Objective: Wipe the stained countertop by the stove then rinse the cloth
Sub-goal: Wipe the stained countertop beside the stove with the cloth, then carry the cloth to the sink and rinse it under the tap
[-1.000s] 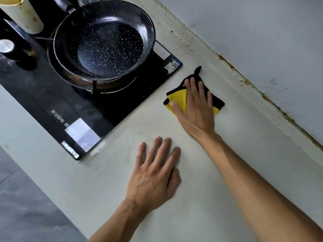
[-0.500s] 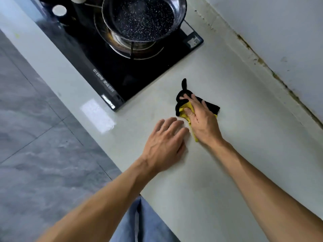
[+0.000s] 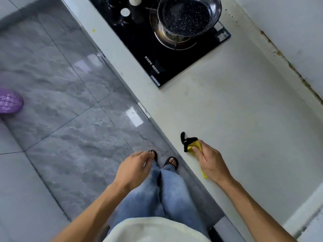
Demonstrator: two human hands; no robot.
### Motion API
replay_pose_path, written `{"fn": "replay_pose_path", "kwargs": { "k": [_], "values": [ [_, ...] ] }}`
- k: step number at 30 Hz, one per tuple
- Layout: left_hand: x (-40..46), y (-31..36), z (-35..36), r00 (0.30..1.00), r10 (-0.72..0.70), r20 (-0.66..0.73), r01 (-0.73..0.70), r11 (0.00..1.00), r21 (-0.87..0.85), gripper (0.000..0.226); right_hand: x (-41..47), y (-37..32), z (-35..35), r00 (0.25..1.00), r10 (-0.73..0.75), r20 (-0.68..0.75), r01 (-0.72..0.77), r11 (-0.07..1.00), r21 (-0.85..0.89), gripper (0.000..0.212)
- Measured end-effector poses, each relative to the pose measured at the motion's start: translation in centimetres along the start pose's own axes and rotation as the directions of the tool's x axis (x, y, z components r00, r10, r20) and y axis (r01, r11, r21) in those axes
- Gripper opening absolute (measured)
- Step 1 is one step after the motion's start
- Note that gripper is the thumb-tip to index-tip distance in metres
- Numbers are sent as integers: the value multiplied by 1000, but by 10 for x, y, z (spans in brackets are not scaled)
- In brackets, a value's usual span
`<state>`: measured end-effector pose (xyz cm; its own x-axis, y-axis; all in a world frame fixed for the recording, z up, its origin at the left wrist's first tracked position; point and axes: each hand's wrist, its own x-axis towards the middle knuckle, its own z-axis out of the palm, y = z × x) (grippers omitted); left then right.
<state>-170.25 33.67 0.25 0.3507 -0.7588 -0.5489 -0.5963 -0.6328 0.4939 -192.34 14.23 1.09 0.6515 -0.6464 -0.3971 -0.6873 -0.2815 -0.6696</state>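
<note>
A yellow cloth with black trim (image 3: pixel 189 143) is bunched up near the front edge of the pale countertop (image 3: pixel 244 105). My right hand (image 3: pixel 210 160) grips it, fingers curled over the yellow part; a yellow corner shows under my wrist. My left hand (image 3: pixel 133 169) hangs off the counter over the floor, fingers loosely curled, holding nothing. The black stove (image 3: pixel 157 55) lies at the back of the counter.
A speckled black pan (image 3: pixel 189 14) sits on the stove burner. The stained wall joint (image 3: pixel 288 63) runs along the counter's right side. Grey floor tiles (image 3: pixel 70 119) lie to the left, with a purple object (image 3: pixel 9 101) at the far left.
My right hand has gathered the cloth and drawn it back toward the counter's front edge. My left hand has lifted off the countertop and now hangs over the floor. The view has pulled back.
</note>
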Motion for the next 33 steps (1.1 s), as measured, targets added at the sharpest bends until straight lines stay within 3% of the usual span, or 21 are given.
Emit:
{"fn": "replay_pose_path", "kwargs": {
  "k": [6, 14, 17, 24, 30, 33],
  "values": [
    [-35, -48, -6, 940, -211, 269, 218, 976, 2, 30, -45, 3, 10, 964, 222, 148, -213, 974, -69, 18],
    [-56, -90, -1, 888, -401, 222, 441, 881, -171, 27, -34, 11, 2, 931, 280, 234, -245, 955, -166, 15],
    [-74, -101, 5, 852, -494, 173, 524, 807, -272, 26, -13, 7, 3, 911, 284, 300, -215, 946, -244, 28],
    [-141, -125, 53, 692, -682, 235, 684, 516, -516, 23, 51, -49, 23, 881, 171, 441, -19, 944, -328, 24],
    [-196, -149, 95, 554, -760, 338, 754, 286, -592, 20, 108, -122, 63, 866, 28, 499, 158, 932, -326, 24],
    [-208, -166, 100, 520, -767, 377, 773, 235, -589, 22, 133, -155, 86, 870, -5, 494, 192, 925, -329, 23]
  ]
}}
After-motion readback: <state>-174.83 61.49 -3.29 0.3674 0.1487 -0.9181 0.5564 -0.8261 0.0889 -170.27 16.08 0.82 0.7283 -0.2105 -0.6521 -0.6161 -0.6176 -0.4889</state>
